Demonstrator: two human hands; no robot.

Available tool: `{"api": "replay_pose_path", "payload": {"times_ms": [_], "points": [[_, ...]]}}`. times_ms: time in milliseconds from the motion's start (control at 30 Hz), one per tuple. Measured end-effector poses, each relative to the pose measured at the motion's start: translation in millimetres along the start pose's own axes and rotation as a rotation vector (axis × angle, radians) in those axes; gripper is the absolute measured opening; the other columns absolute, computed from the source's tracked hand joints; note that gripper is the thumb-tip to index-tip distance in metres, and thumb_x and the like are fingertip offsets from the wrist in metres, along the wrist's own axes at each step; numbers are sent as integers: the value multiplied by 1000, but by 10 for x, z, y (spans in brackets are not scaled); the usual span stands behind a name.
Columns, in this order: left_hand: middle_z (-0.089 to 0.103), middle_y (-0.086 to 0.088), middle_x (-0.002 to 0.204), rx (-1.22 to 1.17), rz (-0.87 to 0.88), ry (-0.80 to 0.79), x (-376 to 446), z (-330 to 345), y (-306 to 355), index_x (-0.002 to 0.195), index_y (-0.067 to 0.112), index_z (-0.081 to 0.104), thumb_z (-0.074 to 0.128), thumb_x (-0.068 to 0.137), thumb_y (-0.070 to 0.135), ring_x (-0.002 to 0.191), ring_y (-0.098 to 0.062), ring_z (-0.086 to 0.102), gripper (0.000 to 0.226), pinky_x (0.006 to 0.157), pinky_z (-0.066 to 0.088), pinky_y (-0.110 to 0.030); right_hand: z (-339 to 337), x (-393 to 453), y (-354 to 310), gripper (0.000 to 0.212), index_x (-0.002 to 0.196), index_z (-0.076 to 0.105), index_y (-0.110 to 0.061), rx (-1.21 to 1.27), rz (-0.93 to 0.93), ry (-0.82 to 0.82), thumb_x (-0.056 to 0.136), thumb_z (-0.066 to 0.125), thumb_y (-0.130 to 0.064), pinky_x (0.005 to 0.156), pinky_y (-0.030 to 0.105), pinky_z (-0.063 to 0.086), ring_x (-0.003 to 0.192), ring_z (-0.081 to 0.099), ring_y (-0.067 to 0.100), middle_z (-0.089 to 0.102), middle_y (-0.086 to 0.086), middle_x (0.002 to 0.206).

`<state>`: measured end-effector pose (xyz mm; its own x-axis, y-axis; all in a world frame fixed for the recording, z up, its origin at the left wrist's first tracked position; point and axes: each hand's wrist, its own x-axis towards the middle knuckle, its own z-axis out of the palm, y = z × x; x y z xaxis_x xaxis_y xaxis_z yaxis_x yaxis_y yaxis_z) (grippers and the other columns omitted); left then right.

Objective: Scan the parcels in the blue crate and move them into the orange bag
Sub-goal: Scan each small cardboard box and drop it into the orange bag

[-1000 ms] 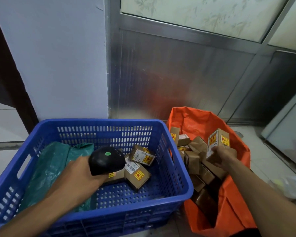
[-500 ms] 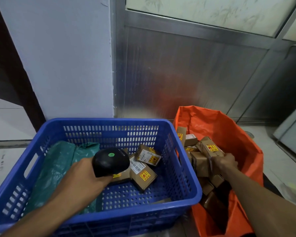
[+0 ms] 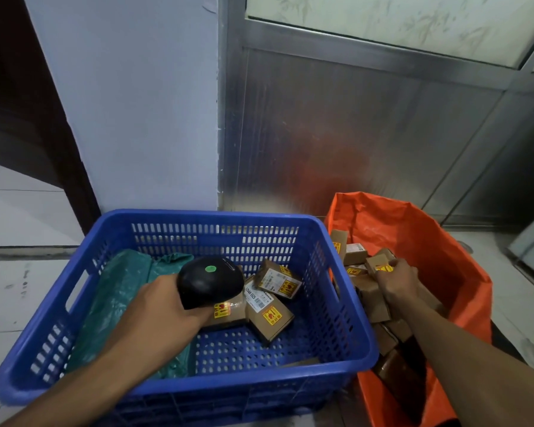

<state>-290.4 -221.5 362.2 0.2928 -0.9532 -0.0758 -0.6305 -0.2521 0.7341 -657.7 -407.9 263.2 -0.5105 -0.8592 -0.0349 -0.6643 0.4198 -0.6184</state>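
A: Black scanner [image 3: 209,281] gripped in left hand [image 3: 164,306], over blue crate [image 3: 179,392]. Right?
B: Right hand [image 3: 396,280] curled on a parcel [image 3: 379,264] inside orange bag [image 3: 438,257], right of crate.
A: Left in crate?
B: Three parcels [image 3: 270,315], green plastic bag [image 3: 117,300] on its left side.

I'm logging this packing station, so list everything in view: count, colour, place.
blue crate: one, blue, on floor at left
boxes in crate: three visible, brown with yellow stickers
green plastic bag: one, in crate's left side
orange bag: one, right of crate
boxes in bag: many, brown
scanner: one, black, over the crate
left hand: grips scanner
right hand: on a box inside the bag
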Motion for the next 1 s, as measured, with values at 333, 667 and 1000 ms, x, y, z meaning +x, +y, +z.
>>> {"api": "replay_pose_path", "payload": {"times_ms": [333, 667, 1000], "points": [[60, 1, 48, 9, 3, -12, 36, -8, -48, 62, 18, 63, 76, 77, 19, 49, -20, 60, 21, 52, 45, -29, 579, -435, -416, 35, 128, 55, -16, -579, -652, -379, 94, 54, -22, 104, 46, 42, 122, 51, 32, 51, 9, 130], [64, 0, 53, 40, -19, -23, 178, -25, -145, 63, 16, 64, 76, 76, 24, 51, -20, 62, 19, 51, 47, -32, 1317, -777, -215, 55, 142, 47, -10, -1131, -819, -915, 92, 68, -17, 103, 44, 44, 129, 48, 34, 47, 17, 142], [70, -5, 62, 4, -43, -40, 419, -67, -160, 70, 14, 70, 74, 76, 31, 62, -26, 69, 18, 63, 61, -44, 1661, -866, 53, 51, 142, 45, -9, -1254, -812, -1100, 96, 65, -19, 107, 49, 43, 129, 49, 38, 46, 19, 144]]}}
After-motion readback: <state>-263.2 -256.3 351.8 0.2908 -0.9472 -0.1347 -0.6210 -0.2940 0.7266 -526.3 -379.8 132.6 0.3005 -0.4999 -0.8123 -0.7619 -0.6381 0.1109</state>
